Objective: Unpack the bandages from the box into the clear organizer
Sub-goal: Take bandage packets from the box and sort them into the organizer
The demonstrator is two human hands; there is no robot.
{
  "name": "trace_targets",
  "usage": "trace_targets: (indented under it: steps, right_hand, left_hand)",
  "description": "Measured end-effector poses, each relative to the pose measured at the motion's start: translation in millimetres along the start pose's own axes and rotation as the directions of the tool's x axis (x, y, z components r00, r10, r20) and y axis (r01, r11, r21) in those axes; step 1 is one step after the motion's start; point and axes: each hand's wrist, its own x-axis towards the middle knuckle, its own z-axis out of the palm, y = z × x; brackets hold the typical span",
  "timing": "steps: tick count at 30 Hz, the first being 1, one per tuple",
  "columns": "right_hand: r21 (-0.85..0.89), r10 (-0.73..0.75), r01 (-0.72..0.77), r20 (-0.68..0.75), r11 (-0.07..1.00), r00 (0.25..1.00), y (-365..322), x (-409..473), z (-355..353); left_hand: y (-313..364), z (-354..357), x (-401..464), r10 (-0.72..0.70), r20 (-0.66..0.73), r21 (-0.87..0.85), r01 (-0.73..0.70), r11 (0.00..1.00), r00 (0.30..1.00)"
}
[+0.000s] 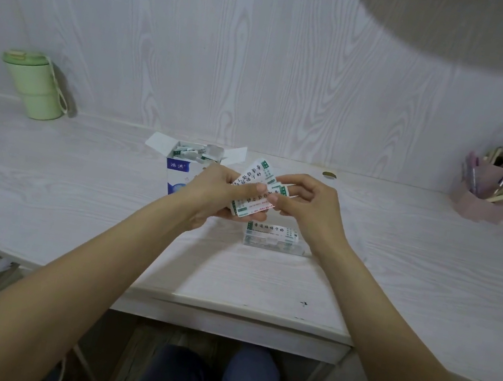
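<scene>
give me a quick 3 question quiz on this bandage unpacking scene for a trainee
1. True or false: the box is open at the top.
2. Which hands hold the bandages? A left only, B right only, C both.
3. Name the green thing at the far left of the desk.

Key: 1 true. 2 C: left hand and right hand. 3 the cup. A bandage already lies in the organizer.

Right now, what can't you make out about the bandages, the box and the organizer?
- How many bandages are held: the left hand and right hand cover the stack, head view.
- How many remain in the box: its walls hide them.
- How full the clear organizer is: the right hand covers its back part.
- Print on the wrappers: too small to read.
</scene>
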Motion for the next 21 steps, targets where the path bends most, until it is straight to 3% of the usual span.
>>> trace_targets:
  steps: [10, 17, 21]
  right_hand:
    - [0.058, 0.073, -0.074, 0.014, 0.996, 0.997, 0.1, 0.7, -1.1]
    - [0.145, 0.126, -0.117, -0.054, 0.982, 0.991, 3.0, 0.2, -4.6]
    - [0.002, 0.064, -0.064, 0.027, 0.998, 0.998, 2.9, -2.0, -8.1]
  left_hand:
    - [-0.5, 3.4, 0.6, 0.057, -0.075, 0.091, -0.05, 0.995, 0.996]
    - [-3.3, 0.3, -0.8, 0.062, 0.027, 0.156, -0.066, 0.986, 0.998]
    - [-3.5, -0.7, 0.4, 0.055, 0.028, 0.239, -0.06, 0.969, 0.998]
